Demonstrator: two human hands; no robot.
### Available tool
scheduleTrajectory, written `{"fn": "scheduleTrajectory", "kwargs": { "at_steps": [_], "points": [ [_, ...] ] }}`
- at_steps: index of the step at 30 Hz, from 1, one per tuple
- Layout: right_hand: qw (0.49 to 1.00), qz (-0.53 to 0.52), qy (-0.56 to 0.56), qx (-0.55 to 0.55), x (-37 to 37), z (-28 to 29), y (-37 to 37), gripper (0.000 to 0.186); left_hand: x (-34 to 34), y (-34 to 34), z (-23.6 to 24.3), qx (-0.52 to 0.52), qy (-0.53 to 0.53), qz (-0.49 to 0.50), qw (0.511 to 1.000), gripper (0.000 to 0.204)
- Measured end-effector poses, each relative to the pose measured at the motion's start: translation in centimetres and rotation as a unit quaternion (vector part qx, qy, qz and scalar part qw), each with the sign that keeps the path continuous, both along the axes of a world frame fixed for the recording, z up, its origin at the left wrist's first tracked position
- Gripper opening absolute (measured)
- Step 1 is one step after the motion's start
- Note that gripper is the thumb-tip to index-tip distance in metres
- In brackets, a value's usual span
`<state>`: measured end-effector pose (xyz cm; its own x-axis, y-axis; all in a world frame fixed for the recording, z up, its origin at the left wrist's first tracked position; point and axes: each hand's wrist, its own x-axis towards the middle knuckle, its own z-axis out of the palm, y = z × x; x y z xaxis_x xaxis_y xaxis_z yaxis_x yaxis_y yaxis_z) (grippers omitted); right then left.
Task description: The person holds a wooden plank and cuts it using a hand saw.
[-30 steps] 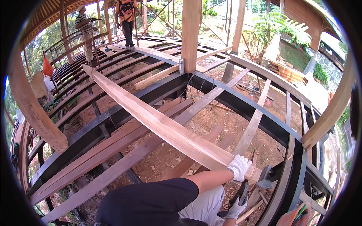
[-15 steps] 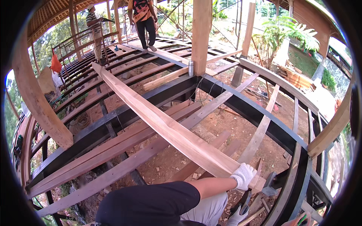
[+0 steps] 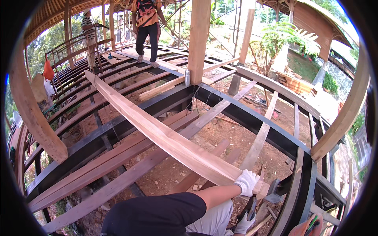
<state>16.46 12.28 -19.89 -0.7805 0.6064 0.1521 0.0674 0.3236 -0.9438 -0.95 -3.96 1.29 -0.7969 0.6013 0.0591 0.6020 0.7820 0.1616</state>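
A long, pale wooden plank [image 3: 157, 131] runs from the far left toward me, lying across the floor beams. My left hand [image 3: 247, 182], in a white knit glove, is closed over the plank close to its near end. Below it, at the lower right, my gloved right hand [image 3: 245, 223] is closed around a dark tool [image 3: 250, 208]. That tool points up toward the plank end, and its exact kind is hard to make out. Part of the right hand lies low in the picture beside my light trousers.
Dark beams [image 3: 252, 118] and wooden joists [image 3: 260, 143] form an open floor frame above bare soil with wood scraps. Posts [image 3: 199, 43] stand around. A metal flask [image 3: 187, 78] rests on a beam. One person [image 3: 147, 31] walks on the frame; another [image 3: 89, 37] stands farther left.
The person in the orange top has stepped nearer along the beam. My view has shifted a little, moving the scene leftward. My left hand stays on the plank; the right still holds the tool.
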Motion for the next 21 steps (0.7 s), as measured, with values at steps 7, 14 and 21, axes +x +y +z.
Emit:
{"fn": "scheduleTrajectory", "kwargs": {
  "at_steps": [7, 14, 21],
  "points": [
    [0.997, -0.044, 0.050, 0.029, 0.1, -0.9, 0.0, 0.049, 0.0, 0.3, 0.2, 0.015, 0.000, -0.006, 1.000, 0.071],
    [1.000, 0.001, -0.020, 0.011, 1.2, 5.2, -2.9, 0.064, -0.1, -0.1, -0.4, 0.019, -0.004, -0.004, 1.000, 0.073],
    [0.998, 0.013, 0.053, -0.015, 0.4, -1.1, 1.2, 0.054, 0.5, 0.8, 1.0, 0.009, -0.007, -0.023, 1.000, 0.078]
  ]
}}
